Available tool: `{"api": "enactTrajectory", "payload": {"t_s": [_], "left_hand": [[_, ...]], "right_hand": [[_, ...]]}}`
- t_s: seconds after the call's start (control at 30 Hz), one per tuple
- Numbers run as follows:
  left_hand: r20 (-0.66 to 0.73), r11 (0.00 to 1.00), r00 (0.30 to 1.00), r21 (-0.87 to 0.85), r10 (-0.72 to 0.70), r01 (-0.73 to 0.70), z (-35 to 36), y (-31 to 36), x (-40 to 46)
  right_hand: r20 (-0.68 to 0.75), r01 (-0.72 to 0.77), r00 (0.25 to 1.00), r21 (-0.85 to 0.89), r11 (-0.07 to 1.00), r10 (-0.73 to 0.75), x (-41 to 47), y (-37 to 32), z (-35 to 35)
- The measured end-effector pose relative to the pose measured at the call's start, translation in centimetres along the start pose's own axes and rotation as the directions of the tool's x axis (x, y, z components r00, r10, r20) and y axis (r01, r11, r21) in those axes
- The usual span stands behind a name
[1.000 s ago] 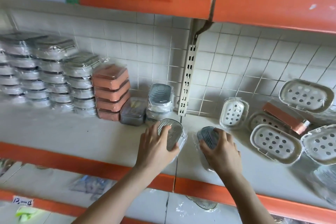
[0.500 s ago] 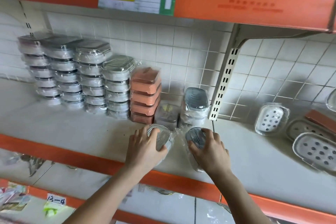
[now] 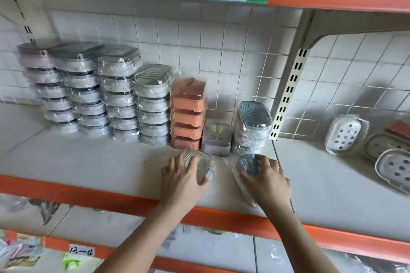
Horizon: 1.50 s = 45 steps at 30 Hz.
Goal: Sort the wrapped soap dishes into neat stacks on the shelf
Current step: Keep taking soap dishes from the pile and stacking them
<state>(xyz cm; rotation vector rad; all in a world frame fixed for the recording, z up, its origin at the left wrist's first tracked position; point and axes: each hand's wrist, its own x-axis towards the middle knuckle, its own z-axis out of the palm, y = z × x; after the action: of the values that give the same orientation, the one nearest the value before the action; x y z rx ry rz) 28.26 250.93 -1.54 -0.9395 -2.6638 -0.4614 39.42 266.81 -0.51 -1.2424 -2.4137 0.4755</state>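
At the shelf's [image 3: 111, 162] front edge, I hold two wrapped soap dishes. Grey stacks [image 3: 93, 91] line the tiled wall at left, an orange stack [image 3: 188, 113] beside them. My left hand [image 3: 179, 182] curls its grip round a pale ribbed dish [image 3: 203, 166]; my right hand [image 3: 268, 182] curls round a dark dish [image 3: 247, 165]. Loose white dishes [image 3: 346, 135] lie at far right.

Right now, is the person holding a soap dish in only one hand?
No: the left hand grips one wrapped soap dish and the right hand grips another dish.
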Motion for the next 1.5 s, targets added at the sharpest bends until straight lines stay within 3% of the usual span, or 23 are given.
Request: {"api": "enactTrajectory", "payload": {"t_s": [0.23, 0.3, 0.4, 0.5, 0.57, 0.73, 0.83, 0.97, 1.1, 1.23, 1.37, 1.5], "left_hand": [[0.087, 0.999, 0.995, 0.012, 0.044, -0.045, 0.3, -0.5, 0.3], [0.117, 0.999, 0.992, 0.001, 0.045, -0.046, 0.0, -0.5, 0.6], [0.054, 0.994, 0.993, 0.005, 0.107, -0.108, -0.8, 0.5, 0.7], [-0.086, 0.954, 0.965, -0.148, 0.249, -0.259, -1.2, 2.8, 0.1], [-0.086, 0.912, 0.954, -0.281, 0.287, -0.3, -1.4, 4.9, -0.8], [0.099, 0.874, 0.976, -0.47, 0.195, -0.127, 0.8, 8.6, -2.2], [0.14, 0.852, 0.982, -0.523, 0.124, -0.033, 2.0, 9.4, -2.1], [0.103, 0.783, 0.989, -0.622, 0.102, -0.016, 2.5, 9.8, -2.4], [-0.113, 0.667, 0.987, -0.728, 0.112, -0.159, 2.2, 9.2, -3.0], [-0.289, 0.628, 0.948, -0.715, 0.133, -0.306, 0.7, 9.1, -2.4], [-0.316, 0.61, 0.935, -0.712, 0.164, -0.348, -1.2, 9.6, -0.3], [-0.29, 0.577, 0.931, -0.731, 0.222, -0.365, -2.6, 10.1, 2.9]], "right_hand": [[-0.049, -0.039, 0.998, -0.021, 0.999, 0.038, -0.1, -0.1, 0.2], [-0.001, -0.034, 0.999, -0.035, 0.999, 0.034, 0.1, -0.1, 0.1], [0.124, -0.031, 0.992, 0.043, 0.999, 0.025, 0.6, 0.6, -0.7], [0.199, 0.0, 0.979, 0.207, 0.978, -0.042, 0.8, 2.0, -1.8], [0.24, 0.038, 0.965, 0.255, 0.966, -0.102, 0.4, 3.4, -2.4], [0.333, 0.059, 0.922, 0.385, 0.921, -0.198, -0.6, 6.1, -2.7], [0.309, 0.11, 0.912, 0.446, 0.888, -0.268, -1.0, 7.3, -2.4], [0.223, 0.175, 0.924, 0.478, 0.861, -0.311, -1.4, 8.1, -1.7], [0.074, 0.325, 0.912, 0.47, 0.82, -0.404, -1.6, 8.3, -2.3], [-0.05, 0.452, 0.867, 0.5, 0.739, -0.496, -1.9, 7.8, -4.7], [-0.179, 0.504, 0.854, 0.515, 0.693, -0.488, -0.6, 6.6, -6.4], [-0.208, 0.501, 0.857, 0.55, 0.668, -0.471, 2.0, 4.8, -7.8]]}}
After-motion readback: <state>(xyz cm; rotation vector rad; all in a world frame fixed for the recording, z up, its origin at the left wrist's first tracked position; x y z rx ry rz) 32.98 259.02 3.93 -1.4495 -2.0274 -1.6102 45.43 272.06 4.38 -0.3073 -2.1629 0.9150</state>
